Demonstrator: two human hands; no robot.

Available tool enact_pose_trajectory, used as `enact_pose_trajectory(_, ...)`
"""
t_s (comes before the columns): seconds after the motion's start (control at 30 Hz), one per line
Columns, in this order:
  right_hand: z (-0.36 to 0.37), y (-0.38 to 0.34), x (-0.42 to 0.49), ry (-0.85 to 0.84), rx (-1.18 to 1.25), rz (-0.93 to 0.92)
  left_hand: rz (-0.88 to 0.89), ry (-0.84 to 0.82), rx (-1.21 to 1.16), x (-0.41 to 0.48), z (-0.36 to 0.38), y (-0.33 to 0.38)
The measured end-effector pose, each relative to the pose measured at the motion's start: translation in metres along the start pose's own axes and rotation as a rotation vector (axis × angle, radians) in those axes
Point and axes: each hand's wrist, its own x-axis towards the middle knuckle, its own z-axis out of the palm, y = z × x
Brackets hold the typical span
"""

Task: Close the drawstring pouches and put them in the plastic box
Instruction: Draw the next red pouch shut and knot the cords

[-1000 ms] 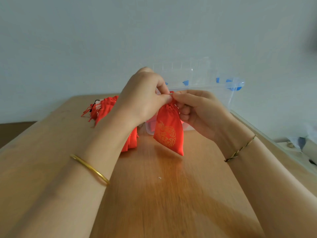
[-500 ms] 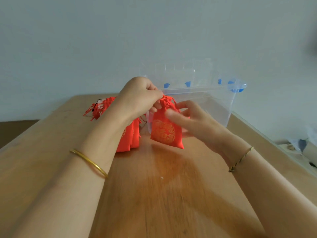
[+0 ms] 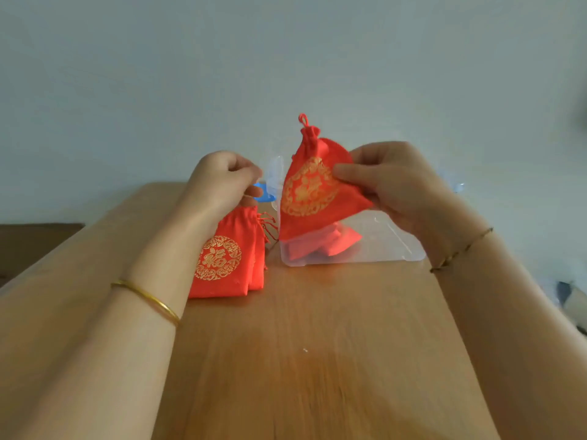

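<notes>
My right hand (image 3: 390,182) pinches a red drawstring pouch (image 3: 309,192) with a gold emblem and holds it up over the clear plastic box (image 3: 381,249); its neck is cinched shut with the cord loop sticking up. Red pouches (image 3: 320,244) lie inside the box. My left hand (image 3: 222,182) hovers curled with fingers closed above a stack of red pouches (image 3: 228,262) lying on the wooden table left of the box, and it holds nothing that I can see.
The wooden table (image 3: 317,360) runs from me to the pale wall. The box has blue latches (image 3: 262,188) and stands at the table's far end. A dark floor strip shows at left, some clutter at the far right edge.
Both hands were drawing the pouch's cord tight. My left hand has let go and moved left; my right hand has lifted the closed pouch up over the box.
</notes>
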Motion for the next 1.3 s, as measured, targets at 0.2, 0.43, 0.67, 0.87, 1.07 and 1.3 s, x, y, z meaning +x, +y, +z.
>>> enact_pose_trajectory(0.2,-0.002,-0.021,0.077,0.055,-0.283,0.103,0.025,0.049,0.509,0.022,-0.013,-0.045)
enact_pose_trajectory(0.43,0.022,0.011,0.128,-0.225,-0.608,0.375,0.139,0.003,0.926,0.036,-0.022,-0.074)
enact_pose_trajectory(0.67,0.023,0.004,0.113,-0.204,-0.835,0.211,0.175,0.092,0.924,0.04,-0.016,-0.073)
enact_pose_trajectory(0.87,0.021,-0.017,0.075,0.039,-0.717,-0.146,0.189,-0.001,0.931,0.037,-0.013,-0.07)
enact_pose_trajectory(1.07,0.037,-0.017,0.018,-0.077,-0.438,-0.247,0.237,0.01,0.897,0.031,-0.008,-0.068)
enact_pose_trajectory(1.3,0.051,0.029,0.001,-0.214,-0.512,-0.116,0.207,-0.04,0.95,0.021,-0.011,-0.068)
